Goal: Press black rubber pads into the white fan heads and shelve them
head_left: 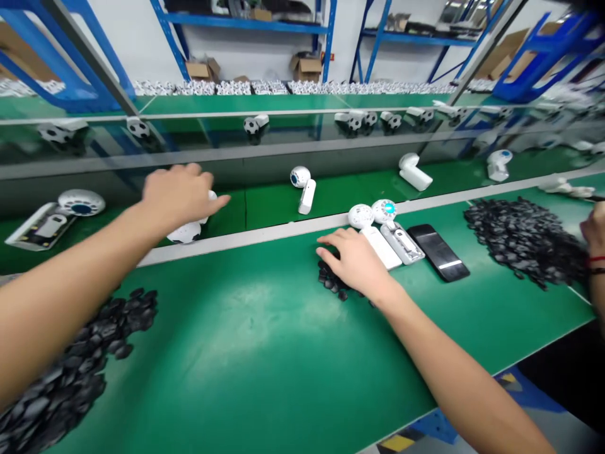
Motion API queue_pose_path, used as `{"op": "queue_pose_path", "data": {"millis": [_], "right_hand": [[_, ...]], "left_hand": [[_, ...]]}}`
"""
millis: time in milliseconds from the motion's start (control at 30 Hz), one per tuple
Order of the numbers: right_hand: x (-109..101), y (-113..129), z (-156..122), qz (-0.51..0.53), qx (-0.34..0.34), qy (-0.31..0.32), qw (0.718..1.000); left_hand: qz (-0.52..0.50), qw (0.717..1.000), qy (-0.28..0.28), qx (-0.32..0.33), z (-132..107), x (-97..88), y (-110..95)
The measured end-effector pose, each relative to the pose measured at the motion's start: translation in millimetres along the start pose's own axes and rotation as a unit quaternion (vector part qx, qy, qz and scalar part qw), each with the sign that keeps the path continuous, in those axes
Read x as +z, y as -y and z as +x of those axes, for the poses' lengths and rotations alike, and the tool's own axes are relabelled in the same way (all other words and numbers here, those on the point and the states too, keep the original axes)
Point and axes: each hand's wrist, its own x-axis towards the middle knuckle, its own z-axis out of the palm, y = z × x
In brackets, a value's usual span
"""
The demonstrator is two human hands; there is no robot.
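My left hand [178, 194] is over a white device with a football-patterned ball head [186, 234] on the sunken green belt. Its thumb stands apart from the fingers, and the hand hides much of the device. My right hand [355, 261] hovers low over a small heap of black pieces [331, 281] on the green bench, thumb and fingers apart. Just beyond it lie two devices side by side: a white body [382, 248] and a grey body [403, 243] with its inside showing. A black phone-like slab [439, 252] rests to their right.
Black pieces lie in large piles at left [70, 372] and right [524, 239]. Another person's hand [596, 230] is at the right edge. More white devices [307, 196] sit along the belt [265, 208]. Behind runs a glossy ledge [293, 129] with football-patterned devices.
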Motion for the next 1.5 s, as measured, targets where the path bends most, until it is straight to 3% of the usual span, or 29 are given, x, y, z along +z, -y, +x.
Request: {"op": "queue_pose_path", "data": {"millis": [167, 233, 300, 433, 500, 567, 700, 800, 867, 933, 967, 1033, 1133, 1167, 1233, 1400, 1500], "right_hand": [[4, -1, 0, 0.015, 0.008, -0.06, 0.998], [4, -4, 0, 0.019, 0.005, -0.095, 0.995], [1, -8, 1, 0.028, 0.0, -0.133, 0.991], [-8, -18, 6, 0.064, 0.011, -0.222, 0.973], [-12, -20, 8, 0.126, 0.049, -0.261, 0.956], [-12, -15, 7, 0.22, 0.086, -0.259, 0.937], [-3, 15, -9, 0.358, 0.027, -0.191, 0.913], [0, 44, -28, 0.407, -0.023, -0.119, 0.906], [-3, 58, -37, 0.434, -0.051, -0.002, 0.899], [-9, 66, -38, 0.452, -0.088, 0.131, 0.878], [-12, 67, -36, 0.462, -0.095, 0.168, 0.865], [-18, 63, -29, 0.472, -0.075, 0.164, 0.863], [-26, 39, -15, 0.342, -0.004, 0.051, 0.938], [-28, 30, -12, 0.259, 0.006, 0.037, 0.965], [-31, 13, -8, 0.12, -0.001, 0.053, 0.991], [-26, -2, -9, 0.023, -0.033, 0.111, 0.993], [-20, 2, -11, -0.021, -0.021, 0.11, 0.993]], "left_hand": [[-0.141, 0.988, 0.042, 0.037, 28, 44.6, -126], [-0.204, 0.976, 0.069, 0.026, 42, 61.9, -161], [-0.263, 0.96, 0.099, 0.008, 54, 70.7, -178], [-0.402, 0.903, 0.149, -0.018, 50, 64.1, -169], [-0.48, 0.86, 0.171, -0.014, 27, 56.7, -155], [-0.552, 0.811, 0.192, -0.003, -11, 51.8, -140], [-0.629, 0.734, 0.256, 0.006, -101, 54.6, -115], [-0.615, 0.657, 0.437, 0.018, -149, 62.7, -98], [-0.538, 0.607, 0.582, 0.055, -166, 67.0, -88], [-0.478, 0.586, 0.649, 0.088, -175, 69.6, -81], [-0.477, 0.588, 0.646, 0.096, -179, 70.5, -79], [-0.523, 0.607, 0.59, 0.1, -184, 72.7, -75], [-0.597, 0.615, 0.509, 0.076, -189, 78.5, -71], [-0.618, 0.612, 0.489, 0.062, -190, 81.1, -69], [-0.654, 0.61, 0.446, 0.043, -190, 86.2, -67], [-0.705, 0.648, 0.288, -0.008, -191, 94.4, -66], [-0.696, 0.667, 0.265, -0.013, -192, 96.2, -66]]}}
